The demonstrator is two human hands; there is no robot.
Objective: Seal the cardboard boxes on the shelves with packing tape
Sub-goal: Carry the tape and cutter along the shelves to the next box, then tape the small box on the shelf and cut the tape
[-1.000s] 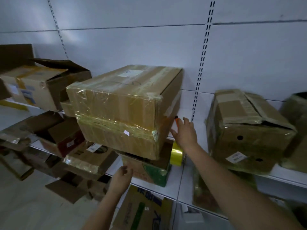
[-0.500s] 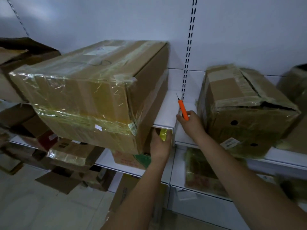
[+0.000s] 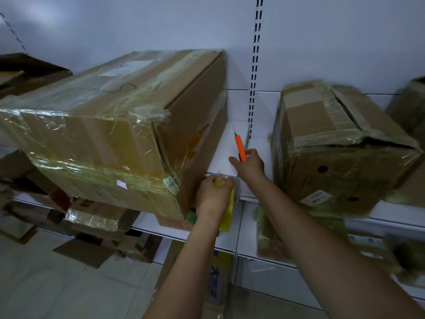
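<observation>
A large cardboard box (image 3: 119,125), wrapped in shiny clear tape, sits on the white shelf (image 3: 226,155) and overhangs its front edge. My right hand (image 3: 249,165) grips an orange utility knife (image 3: 239,147) with its blade pointing up and away, just right of that box. My left hand (image 3: 213,196) holds a yellow roll of packing tape (image 3: 227,212) at the shelf's front edge, below the box's right corner. A smaller taped box (image 3: 340,146) with a gaping top flap stands to the right.
A slotted upright (image 3: 254,72) runs up the white wall between the two boxes. More cardboard boxes (image 3: 96,217) crowd the lower shelf at left, and another box (image 3: 411,107) shows at the far right. Flattened cardboard (image 3: 85,250) lies on the tiled floor.
My left hand rose from under the box to the tape roll at the shelf edge. My right hand took hold of the orange knife. The view moved closer and to the right.
</observation>
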